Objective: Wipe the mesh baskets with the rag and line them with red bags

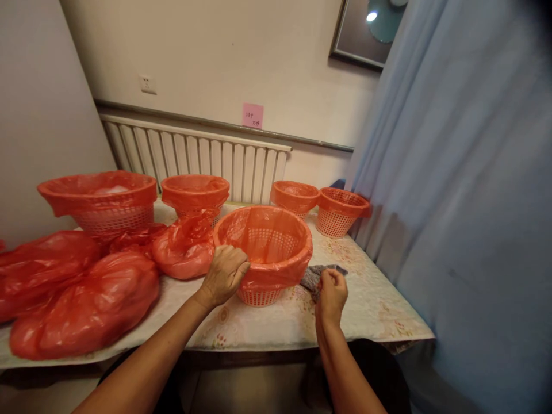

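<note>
Red film (278,277) is lapping over the rim of the middle basket (259,297) at the centre of the frame, and the person's left hand (225,273) is gripping that rim at its near left. The right hand (332,293), apart from the left and right of centre, is bending its fingers toward the thumb in front of a grey patterned cloth (309,280); whether it is pinching anything cannot be told. The middle basket's lining is looking nearly done, with film covering the visible rim; what is remaining under the left hand is not showing. Bulging red bags (125,305) are lying at lower left, their closures unclear. Behind, four more baskets (114,219) are standing across mid-frame, red film showing at their rims, apparently lined already.
</note>
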The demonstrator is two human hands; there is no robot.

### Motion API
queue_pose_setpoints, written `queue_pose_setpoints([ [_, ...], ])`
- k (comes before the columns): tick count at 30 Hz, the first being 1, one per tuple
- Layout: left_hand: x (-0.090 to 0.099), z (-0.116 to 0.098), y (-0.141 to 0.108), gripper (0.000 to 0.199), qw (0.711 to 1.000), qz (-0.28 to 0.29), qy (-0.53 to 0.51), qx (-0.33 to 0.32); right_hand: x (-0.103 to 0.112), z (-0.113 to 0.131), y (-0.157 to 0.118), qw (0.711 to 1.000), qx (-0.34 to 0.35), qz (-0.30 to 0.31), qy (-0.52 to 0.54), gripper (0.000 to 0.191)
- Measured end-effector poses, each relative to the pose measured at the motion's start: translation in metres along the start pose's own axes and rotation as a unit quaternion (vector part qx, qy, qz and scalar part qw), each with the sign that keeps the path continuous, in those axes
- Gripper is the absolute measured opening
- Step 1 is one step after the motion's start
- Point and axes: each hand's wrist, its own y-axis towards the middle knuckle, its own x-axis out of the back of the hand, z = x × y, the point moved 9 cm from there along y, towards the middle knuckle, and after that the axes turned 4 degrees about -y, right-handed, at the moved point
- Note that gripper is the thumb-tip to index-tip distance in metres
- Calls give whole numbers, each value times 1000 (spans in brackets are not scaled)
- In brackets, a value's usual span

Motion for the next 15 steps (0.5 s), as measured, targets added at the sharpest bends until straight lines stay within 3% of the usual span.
queue_pose_setpoints([
  [1,0,-1,0,33,1000,-2,1,-1,0,31,-4,992,95,-29,-73,7],
  [2,0,-1,1,33,1000,-3,3,-3,-11,62,-13,967,201,-20,-155,8],
  [4,0,-2,1,33,1000,-2,6,-6,-57,101,-39,877,372,113,-283,14],
  [6,0,-2,1,33,1000,1,7,-8,-97,104,-62,753,467,275,-374,18],
  [7,-1,-2,0,34,1000,4,7,-10,-108,98,-66,695,490,328,-412,18],
  [9,-1,-1,1,33,1000,9,3,-15,-115,84,-58,617,511,368,-471,15],
  [11,-2,1,4,32,1000,15,-1,-20,-114,75,-41,585,518,360,-509,17],
  [15,3,5,15,34,1000,21,-8,-18,-114,70,-30,563,511,329,-560,18],
])
